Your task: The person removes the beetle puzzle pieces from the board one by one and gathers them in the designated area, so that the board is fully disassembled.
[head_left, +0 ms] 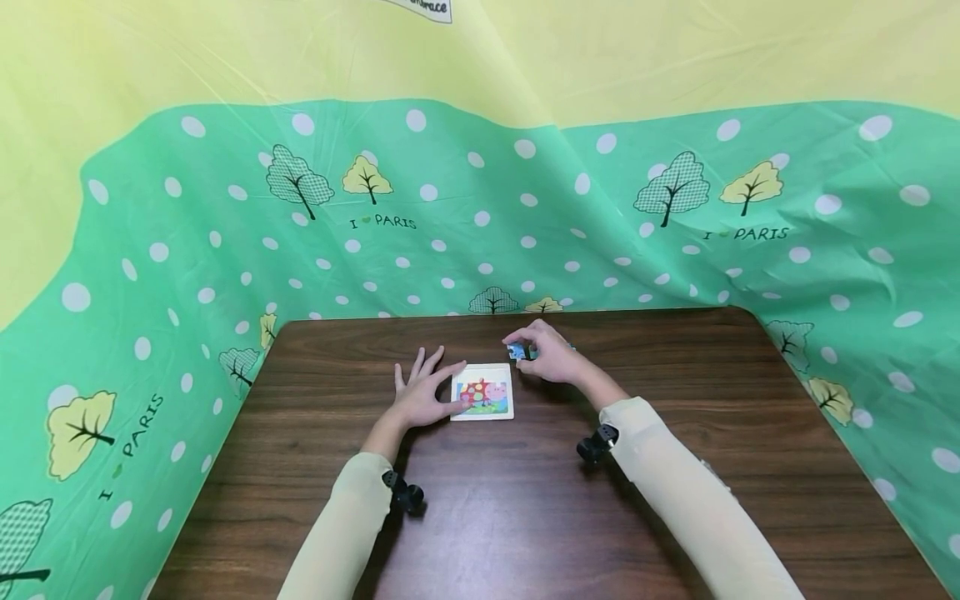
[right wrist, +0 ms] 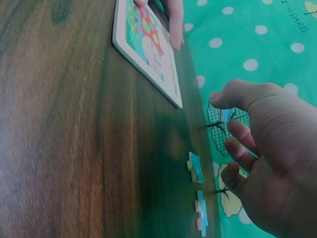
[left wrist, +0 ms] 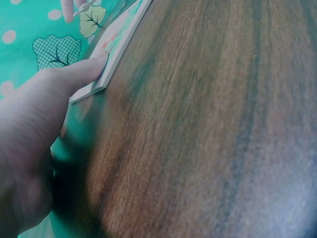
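A white-framed jigsaw board [head_left: 481, 415] lies on the table, its lower part filled with a pink pig picture and its upper part bare white. My left hand [head_left: 422, 400] rests on the board's left side, thumb on the lower picture and index finger at the top left corner, the other fingers spread. In the left wrist view the thumb presses on the board's edge [left wrist: 95, 89]. My right hand [head_left: 553, 354] pinches a blue puzzle piece [head_left: 516, 351] between thumb and index finger, just beyond the board's upper right corner. In the right wrist view this piece [right wrist: 226, 115] shows edge-on.
Two loose puzzle pieces, one greenish [right wrist: 195, 167] and one blue [right wrist: 201, 214], lie on the table under the right hand. The brown wooden table [head_left: 495, 517] ends at the back against a green dotted curtain [head_left: 450, 208].
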Available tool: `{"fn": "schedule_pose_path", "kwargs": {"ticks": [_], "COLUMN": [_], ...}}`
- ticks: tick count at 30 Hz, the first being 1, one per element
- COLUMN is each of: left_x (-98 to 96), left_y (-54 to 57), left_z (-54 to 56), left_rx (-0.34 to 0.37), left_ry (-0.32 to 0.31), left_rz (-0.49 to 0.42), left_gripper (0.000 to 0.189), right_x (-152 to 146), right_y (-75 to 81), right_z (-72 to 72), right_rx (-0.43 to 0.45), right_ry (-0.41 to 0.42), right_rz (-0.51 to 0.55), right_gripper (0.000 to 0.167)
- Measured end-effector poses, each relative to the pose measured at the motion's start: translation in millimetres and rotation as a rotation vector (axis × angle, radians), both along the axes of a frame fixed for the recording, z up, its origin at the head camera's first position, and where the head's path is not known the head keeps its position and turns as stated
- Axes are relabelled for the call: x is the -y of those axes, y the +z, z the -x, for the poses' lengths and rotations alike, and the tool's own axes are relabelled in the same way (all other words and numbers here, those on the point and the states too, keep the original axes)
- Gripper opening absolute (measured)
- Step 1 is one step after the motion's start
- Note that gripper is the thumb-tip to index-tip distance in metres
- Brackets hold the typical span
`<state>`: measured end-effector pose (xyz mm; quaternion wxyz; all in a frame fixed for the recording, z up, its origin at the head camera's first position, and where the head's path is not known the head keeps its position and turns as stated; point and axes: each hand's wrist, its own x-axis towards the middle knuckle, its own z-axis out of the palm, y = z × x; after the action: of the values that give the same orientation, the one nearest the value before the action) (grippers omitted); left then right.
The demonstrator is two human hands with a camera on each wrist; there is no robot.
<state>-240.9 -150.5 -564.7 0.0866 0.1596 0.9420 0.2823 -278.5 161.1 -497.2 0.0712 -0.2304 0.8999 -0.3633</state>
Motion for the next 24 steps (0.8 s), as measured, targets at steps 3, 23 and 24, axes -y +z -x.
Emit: {"fn": "schedule_pose_path", "kwargs": {"ticks": [3, 23, 24], "left_x": [-0.3, 1.3, 1.5], "left_y": [0.3, 0.0, -0.6], "left_z": [-0.4, 1.0, 1.2], "left_rx": [-0.005, -0.011, -0.015], "left_ry": [0.008, -0.006, -0.007], "left_rz": [-0.015, -0.024, -0.021], "left_gripper": [0.085, 0.084, 0.084], "right_x": [-4.3, -35.1, -36.6], "right_y": [0.6, -2.1, -2.7], "right_z": [0.7, 8.5, 9.0], "right_rx": [0.008, 0.021, 0.021], "right_ry": [-0.010, -0.069, -0.073], "right_rz": [-0.008, -0.031, -0.029], "right_gripper": [0.046, 0.046, 0.046]}}
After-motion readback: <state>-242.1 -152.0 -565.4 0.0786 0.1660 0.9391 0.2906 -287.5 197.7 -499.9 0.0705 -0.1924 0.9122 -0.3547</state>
